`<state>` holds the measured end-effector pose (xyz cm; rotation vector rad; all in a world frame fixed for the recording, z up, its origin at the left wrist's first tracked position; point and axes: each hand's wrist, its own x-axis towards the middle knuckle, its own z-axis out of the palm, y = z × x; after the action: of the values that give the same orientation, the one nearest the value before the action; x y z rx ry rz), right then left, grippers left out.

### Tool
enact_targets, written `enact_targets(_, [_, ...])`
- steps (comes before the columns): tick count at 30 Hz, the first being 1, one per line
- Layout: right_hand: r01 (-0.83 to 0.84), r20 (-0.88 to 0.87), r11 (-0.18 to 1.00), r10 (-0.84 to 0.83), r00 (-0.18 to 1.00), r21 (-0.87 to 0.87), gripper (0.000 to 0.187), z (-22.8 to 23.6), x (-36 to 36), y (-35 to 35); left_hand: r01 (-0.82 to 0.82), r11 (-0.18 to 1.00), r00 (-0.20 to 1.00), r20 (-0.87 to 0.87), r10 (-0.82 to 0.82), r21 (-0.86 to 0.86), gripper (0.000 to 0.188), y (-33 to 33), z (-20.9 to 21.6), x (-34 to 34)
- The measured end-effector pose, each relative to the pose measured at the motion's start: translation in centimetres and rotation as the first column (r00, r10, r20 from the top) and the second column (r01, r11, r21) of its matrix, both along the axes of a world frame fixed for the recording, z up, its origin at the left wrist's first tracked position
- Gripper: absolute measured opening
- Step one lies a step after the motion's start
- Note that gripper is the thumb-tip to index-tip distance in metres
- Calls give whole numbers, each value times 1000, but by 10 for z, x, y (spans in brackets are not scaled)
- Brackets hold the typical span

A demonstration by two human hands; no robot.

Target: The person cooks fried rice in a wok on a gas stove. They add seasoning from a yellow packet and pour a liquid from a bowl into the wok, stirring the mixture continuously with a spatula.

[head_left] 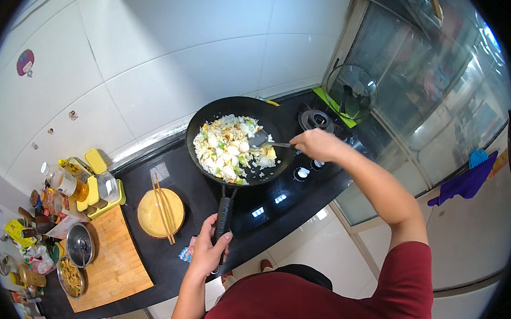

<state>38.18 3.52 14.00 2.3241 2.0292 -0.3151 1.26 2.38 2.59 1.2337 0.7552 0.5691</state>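
Black wok [278, 122], I'm seeing; left hand [207, 247] curls its fingers round the handle [224, 216]; right hand [319, 145] grips a spatula [259, 138] against rice [224, 149].

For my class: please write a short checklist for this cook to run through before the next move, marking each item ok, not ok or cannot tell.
1. Pan steadied: ok; the left hand grips the handle of the pan.
2. Spatula controlled: ok; the right hand holds the spatula, its blade inside the pan, by the rice.
3. Lid out of the way: ok; the lid stands off the pan, to the right.
4. Plate uncovered: not ok; chopsticks lie across the plate.
5. Flame under the pan: cannot tell; the pan hides it.
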Motion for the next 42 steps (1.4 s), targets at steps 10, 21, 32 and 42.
enact_targets(10, [-107, -241, 994, 110, 964, 27, 28, 13, -23, -20, 25, 999, 1000, -20, -25, 31, 54, 0, 1, 0])
enact_targets(21, [-42, -2, 998, 42, 999, -43, 27, 21, -59, -12, 0, 1000, 999, -48, 1, 25, 54, -1, 4, -1])
enact_targets(32, [63, 38, 997, -65, 997, 38, 27, -13, -17, -4, 6, 1000, 999, -38, -5, 24, 52, -2, 2, 0])
enact_targets(42, [-5, 141, 998, -3, 990, 58, 26, 46, -26, -20, -8, 999, 999, -43, 10, 33, 53, -3, 2, -1])
